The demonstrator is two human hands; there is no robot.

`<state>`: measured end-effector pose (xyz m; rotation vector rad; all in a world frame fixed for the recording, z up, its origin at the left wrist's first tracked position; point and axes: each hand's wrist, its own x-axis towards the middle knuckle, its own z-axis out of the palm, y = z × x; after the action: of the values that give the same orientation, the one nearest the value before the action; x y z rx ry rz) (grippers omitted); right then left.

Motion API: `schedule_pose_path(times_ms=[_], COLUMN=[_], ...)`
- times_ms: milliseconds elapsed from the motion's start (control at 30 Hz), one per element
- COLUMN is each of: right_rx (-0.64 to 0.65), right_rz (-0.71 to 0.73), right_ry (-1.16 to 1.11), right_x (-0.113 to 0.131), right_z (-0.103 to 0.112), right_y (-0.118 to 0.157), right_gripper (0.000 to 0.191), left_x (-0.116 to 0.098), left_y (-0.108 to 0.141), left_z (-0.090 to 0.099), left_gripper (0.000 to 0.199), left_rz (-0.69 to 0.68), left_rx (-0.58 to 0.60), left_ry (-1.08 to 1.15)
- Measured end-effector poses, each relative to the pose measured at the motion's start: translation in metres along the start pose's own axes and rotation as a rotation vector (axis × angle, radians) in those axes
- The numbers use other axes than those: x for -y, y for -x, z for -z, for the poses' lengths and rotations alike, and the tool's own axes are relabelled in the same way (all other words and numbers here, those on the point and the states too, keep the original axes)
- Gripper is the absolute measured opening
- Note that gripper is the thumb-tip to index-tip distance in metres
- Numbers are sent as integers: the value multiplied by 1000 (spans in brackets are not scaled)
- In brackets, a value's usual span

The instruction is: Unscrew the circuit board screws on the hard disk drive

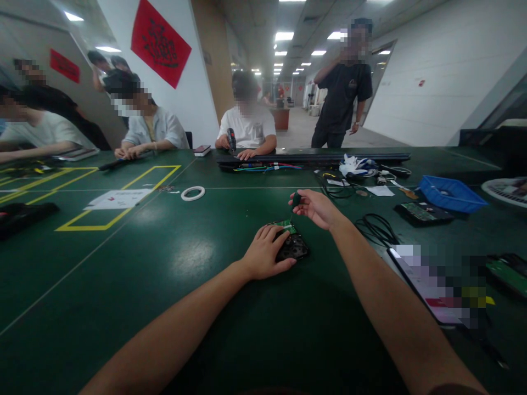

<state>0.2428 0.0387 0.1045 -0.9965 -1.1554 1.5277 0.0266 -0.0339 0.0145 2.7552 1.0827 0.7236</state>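
Observation:
A small black electronic device (297, 249) lies on the table with a green circuit board (284, 224) showing at its far end. Spread over its left side, my left hand (265, 252) holds it down, the thumb along the near edge. Part of the device is hidden under the fingers. My right hand (315, 208) pinches the dark green handle of a screwdriver (295, 201). The screwdriver stands nearly upright, and its thin shaft points down at the circuit board end; whether the tip touches a screw is too small to tell.
On the green table (173, 296) are a tape roll (192, 193), a paper sheet (118, 199) and a long black bar (313, 160). To the right are white gloves (357, 166), black cables (376, 229), a blue tray (450, 195) and a tablet (428, 285). Other people sit and stand beyond.

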Motion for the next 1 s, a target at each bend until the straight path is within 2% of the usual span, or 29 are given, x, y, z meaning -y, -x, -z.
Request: schedule_pose_path(times_ms=[233, 400, 567, 800, 1000], right_rx=[3, -49, -40, -30, -44], right_rz=[53, 113, 147, 112, 146], right_ry=[72, 163, 142, 88, 127], right_x=[-2, -2, -1, -3, -1], right_z=[1, 2, 2, 1, 1], right_y=[-1, -1, -2, -2, -1], right_gripper=[16, 14, 13, 18, 13], left_x=[1, 2, 2, 1, 1], left_y=[-1, 0, 0, -1, 0], left_z=[-1, -3, -2, -1, -1], left_gripper=[82, 83, 83, 81, 82], left_rz=[-7, -13, -10, -3, -4], left_rx=[11, 4, 9, 13, 10], left_ry=[-9, -26, -21, 1, 3])
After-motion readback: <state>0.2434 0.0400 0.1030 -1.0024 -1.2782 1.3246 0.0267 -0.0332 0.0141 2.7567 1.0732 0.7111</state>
